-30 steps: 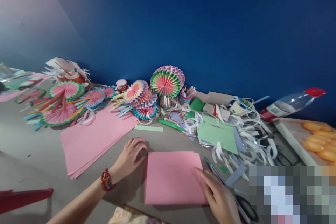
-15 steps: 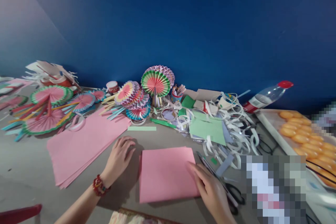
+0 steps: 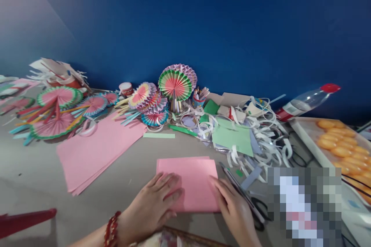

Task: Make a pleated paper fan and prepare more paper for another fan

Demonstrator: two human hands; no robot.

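A folded pink paper sheet point(image 3: 191, 179) lies on the grey table in front of me. My left hand point(image 3: 153, 208), with a red bead bracelet on the wrist, rests flat on the sheet's near left part, fingers stretched out. My right hand point(image 3: 234, 210) lies on the sheet's right edge, fingers extended and pressing down. Black-handled scissors point(image 3: 249, 200) lie just right of my right hand.
A stack of pink sheets point(image 3: 95, 150) lies to the left. Finished paper fans point(image 3: 175, 85) and more fans point(image 3: 55, 110) line the blue wall. Green paper point(image 3: 234, 141) and curled white strips point(image 3: 269, 139) sit right of centre. A plastic bottle point(image 3: 307, 102) and a tray of orange pieces point(image 3: 339, 142) are far right.
My left hand moved from the table beside the pink sheet's left edge onto the sheet itself. The sheet looks shorter front to back. The right hand stayed at the right edge.
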